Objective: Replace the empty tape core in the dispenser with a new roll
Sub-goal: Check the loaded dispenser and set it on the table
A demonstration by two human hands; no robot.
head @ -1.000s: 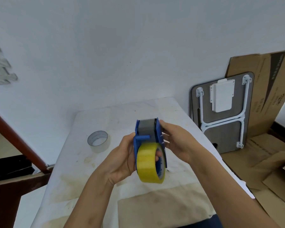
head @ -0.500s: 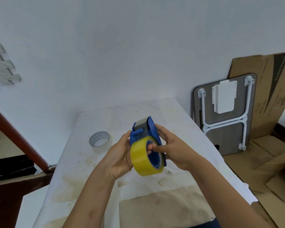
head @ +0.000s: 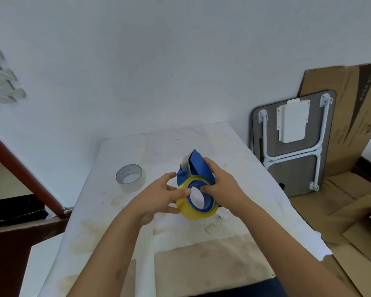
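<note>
I hold a blue tape dispenser (head: 198, 166) above the table with a yellow tape roll (head: 193, 213) sitting on its blue hub, the hub's open face turned up towards me. My right hand (head: 221, 186) grips the dispenser's body from the right, one finger at the hub's rim. My left hand (head: 161, 197) holds the roll's left edge, thumb and fingers pinching its outer surface. The empty clear tape core (head: 130, 177) stands on the table to the left, apart from both hands.
The table (head: 244, 166) is covered by a stained white cloth and stands against a white wall. A folded grey lap table (head: 291, 144) leans against the wall at right, with flattened cardboard (head: 351, 116) behind and on the floor.
The dispenser has tilted so the roll's open face now points up at me. My left hand shifted from behind the dispenser onto the roll's edge.
</note>
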